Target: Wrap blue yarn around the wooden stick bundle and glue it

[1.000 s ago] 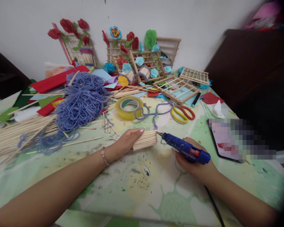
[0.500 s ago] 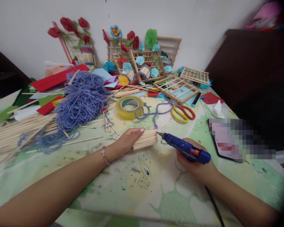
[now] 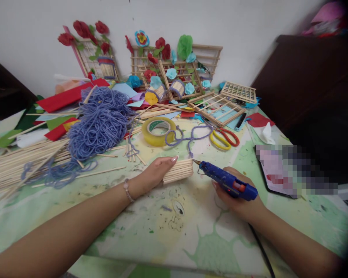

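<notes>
My left hand (image 3: 156, 172) is closed on a small bundle of wooden sticks (image 3: 179, 172) laid side by side, with the thumb along its top edge. A blue hot glue gun (image 3: 224, 179) sits in my right hand (image 3: 243, 202), fingers wrapped round its handle. Its metal tip is at the upper right corner of the stick bundle. A braided purple cord (image 3: 190, 144) runs from that corner back across the table toward the yellow tape roll (image 3: 146, 133). The underside of the bundle and most of my left fingers are hidden.
A heap of purple yarn (image 3: 100, 121) and many loose sticks (image 3: 26, 160) lie on the left. Scissors (image 3: 220, 143) with red and yellow handles rest behind the glue gun. A phone (image 3: 274, 173) lies right. Stick frames (image 3: 220, 110) and paper flowers (image 3: 171, 73) line the back.
The glue gun has shifted very slightly, its tip staying by the bundle's upper right corner. My left hand and the bundle look almost unchanged.
</notes>
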